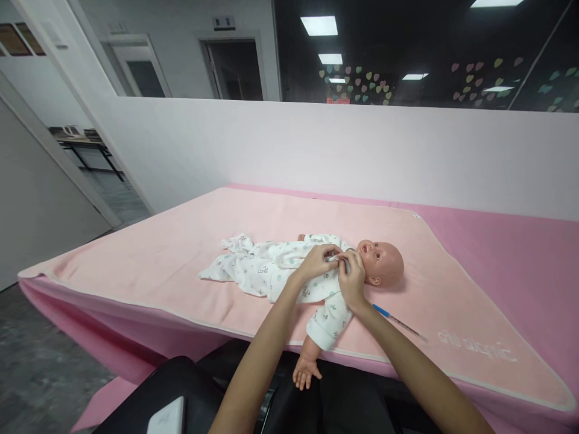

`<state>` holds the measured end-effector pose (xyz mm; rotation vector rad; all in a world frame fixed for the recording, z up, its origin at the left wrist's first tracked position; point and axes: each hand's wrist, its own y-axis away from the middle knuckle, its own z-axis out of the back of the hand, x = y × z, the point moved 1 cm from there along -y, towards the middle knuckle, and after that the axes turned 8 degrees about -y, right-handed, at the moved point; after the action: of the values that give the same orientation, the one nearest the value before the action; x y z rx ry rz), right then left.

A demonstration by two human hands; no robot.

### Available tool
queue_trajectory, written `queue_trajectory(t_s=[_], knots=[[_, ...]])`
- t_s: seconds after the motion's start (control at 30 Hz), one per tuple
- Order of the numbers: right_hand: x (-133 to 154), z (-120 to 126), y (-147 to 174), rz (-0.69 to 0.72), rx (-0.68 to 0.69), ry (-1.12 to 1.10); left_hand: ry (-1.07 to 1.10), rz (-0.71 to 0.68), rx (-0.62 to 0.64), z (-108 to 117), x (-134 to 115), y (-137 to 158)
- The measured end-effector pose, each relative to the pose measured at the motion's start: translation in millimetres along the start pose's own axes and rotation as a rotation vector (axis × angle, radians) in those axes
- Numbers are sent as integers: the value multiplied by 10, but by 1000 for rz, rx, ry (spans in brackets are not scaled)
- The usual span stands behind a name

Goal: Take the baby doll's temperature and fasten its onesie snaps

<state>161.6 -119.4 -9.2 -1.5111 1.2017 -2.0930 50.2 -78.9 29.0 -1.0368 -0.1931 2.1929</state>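
Observation:
A baby doll lies on its back, its bald head to the right. It wears a white patterned romper, whose legs stretch to the left. My left hand and my right hand meet at the romper's neckline, just below the doll's chin. Fingers and thumbs of both hands are pinched together on the cloth there; the exact spot between the fingertips is too small to make out. One doll hand hangs palm up over the table's front edge.
A pale pink mat covers the table over a darker pink cloth. A slim blue-handled tool lies near my right forearm. A white wall rises behind. A white flat device rests on my lap.

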Motion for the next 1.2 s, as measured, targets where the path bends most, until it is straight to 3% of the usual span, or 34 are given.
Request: queue_trajectory(t_s=[0.63,0.87,1.2], knots=[[-87,-8,25,-114,-9,-74,195,187,-68,-17,73,-33],[-90,3,-14,-83,69,-14,197,169,-106,-18,84,-30],[-74,10,-17,-74,79,-43,119,117,-143,-55,84,-20]])
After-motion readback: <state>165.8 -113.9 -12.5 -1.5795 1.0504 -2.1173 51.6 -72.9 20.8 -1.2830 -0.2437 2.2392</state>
